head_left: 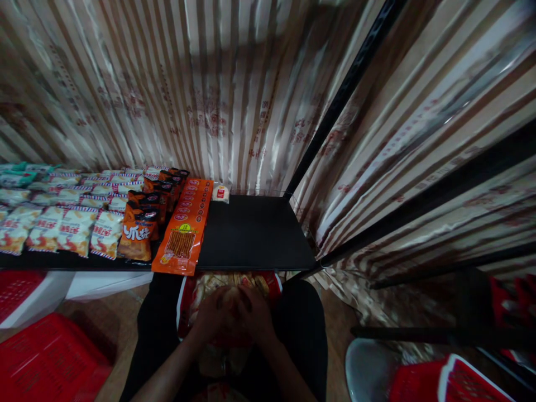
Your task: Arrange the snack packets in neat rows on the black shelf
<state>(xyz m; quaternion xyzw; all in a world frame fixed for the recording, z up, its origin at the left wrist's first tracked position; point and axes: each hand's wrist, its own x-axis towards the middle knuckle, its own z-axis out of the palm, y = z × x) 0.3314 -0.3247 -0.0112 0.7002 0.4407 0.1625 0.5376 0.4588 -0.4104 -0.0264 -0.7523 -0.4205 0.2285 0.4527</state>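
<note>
Both my hands are low in the middle of the head view, over a red basket with a white rim [181, 310] between my knees. Small pale plastic snack packets [253, 279] fill the basket. My left hand [209, 312] and my right hand [256, 315] face each other, fingers curled in around pale packets between them. Dim light hides the packets' detail and how many are held. Ahead on the black shelf [251, 234], one small white packet with a red label [220, 193] lies at the back, beside a long orange snack pack [184, 223].
Rows of white snack bags [75, 229] and orange-brown bags [136, 231] line the shelf's left side. A striped curtain [234, 89] hangs behind, with a black post [335, 114] at the right. Red crates stand at lower left [46, 357] and lower right [419, 382].
</note>
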